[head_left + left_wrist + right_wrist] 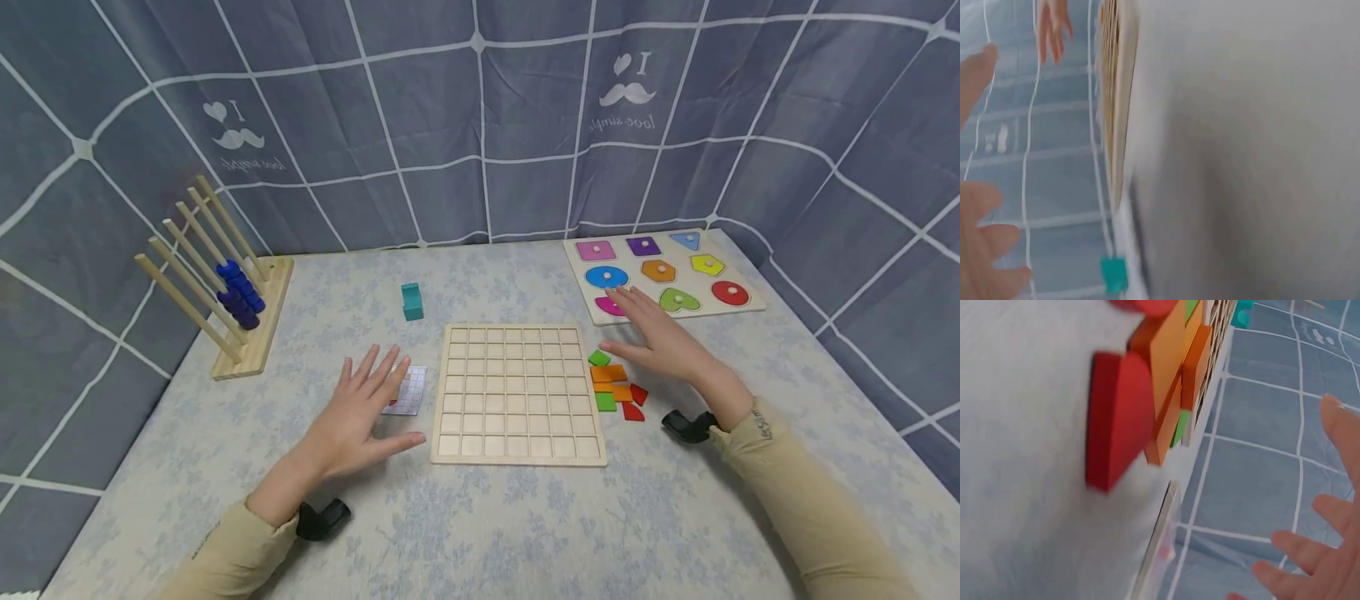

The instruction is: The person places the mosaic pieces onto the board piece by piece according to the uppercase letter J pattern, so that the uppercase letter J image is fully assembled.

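Head view: I find the left hand (pixel 348 429) released, spread before a gridded card (pixel 411 393); the right hand (pixel 671 346) is likewise released near the coloured pieces (pixel 609 374). The wooden board (pixel 517 392) sits between them on the surface (pixel 480 533), presumably for reach by either; the pieces adjoin its right edge, likely for convenience. Left wrist view: fingers vacant. Right wrist view: nothing grasped.

Floral tabletop (pixel 510 533), gridded tray (pixel 517 396), tiles (pixel 611 372), card (pixel 413 392), teal block (pixel 412 303), puzzle board (pixel 703 290), peg stand (pixel 272 321)
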### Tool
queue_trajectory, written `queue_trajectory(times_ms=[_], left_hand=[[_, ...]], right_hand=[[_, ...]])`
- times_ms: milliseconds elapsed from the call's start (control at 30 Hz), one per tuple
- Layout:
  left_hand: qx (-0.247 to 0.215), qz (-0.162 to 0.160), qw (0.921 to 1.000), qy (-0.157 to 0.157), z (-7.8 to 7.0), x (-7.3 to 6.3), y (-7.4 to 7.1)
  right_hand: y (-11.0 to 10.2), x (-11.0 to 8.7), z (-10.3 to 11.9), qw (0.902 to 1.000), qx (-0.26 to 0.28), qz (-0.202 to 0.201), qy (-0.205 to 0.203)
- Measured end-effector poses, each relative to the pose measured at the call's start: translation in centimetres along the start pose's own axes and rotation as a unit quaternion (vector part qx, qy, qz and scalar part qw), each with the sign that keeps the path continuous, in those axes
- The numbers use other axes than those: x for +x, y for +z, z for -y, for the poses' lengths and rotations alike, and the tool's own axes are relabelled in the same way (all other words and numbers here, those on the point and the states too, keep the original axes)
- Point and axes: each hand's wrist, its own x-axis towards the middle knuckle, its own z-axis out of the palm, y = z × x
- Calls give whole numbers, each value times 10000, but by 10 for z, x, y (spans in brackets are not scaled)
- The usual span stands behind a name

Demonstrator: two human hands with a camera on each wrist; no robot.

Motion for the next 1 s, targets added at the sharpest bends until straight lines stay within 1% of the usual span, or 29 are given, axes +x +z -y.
queue_trajectory(times_ms=[67, 100, 167, 200, 267, 333, 400, 433, 500, 633, 733, 867, 1000], left_hand=[[-326, -322, 9981, 407, -10, -2, 8], [-512, -486, 9957, 596, -15, -2, 11], [-906, -798, 9885, 909, -24, -3, 17], [-1114, -948, 9843, 990, -27, -3, 20], [-1530, -1179, 9756, 1041, -33, -4, 26], [-1883, -1349, 9674, 1026, -37, -5, 33], [-2135, -1414, 9617, 977, -39, -7, 40], [-2200, -1401, 9607, 950, -39, -7, 43], [-2159, -1341, 9628, 921, -39, -9, 48], [-1794, -1003, 9744, 912, -38, -10, 51], [-1582, -727, 9807, 892, -38, -11, 51], [-1507, -540, 9837, 815, -37, -11, 51], [-1461, -448, 9850, 806, -36, -12, 52]], right_hand=[[4, -1, 0, 9988, 472, -134, -27], [6, -2, 0, 9971, 725, -205, -87], [10, -3, -1, 9923, 1180, -335, -192], [12, -3, -1, 9896, 1367, -386, -238], [15, -4, -3, 9849, 1660, -420, -259], [18, -4, -4, 9828, 1785, -434, -184], [19, -4, -6, 9801, 1946, -389, -90], [20, -5, -7, 9791, 2007, -339, -41], [21, -5, -10, 9783, 2061, -221, 12], [20, -6, -13, 9781, 2079, 33, -12], [21, -6, -16, 9773, 2110, 200, 9], [24, -6, -20, 9763, 2133, 361, 110], [26, -6, -23, 9776, 2053, 433, 166]])
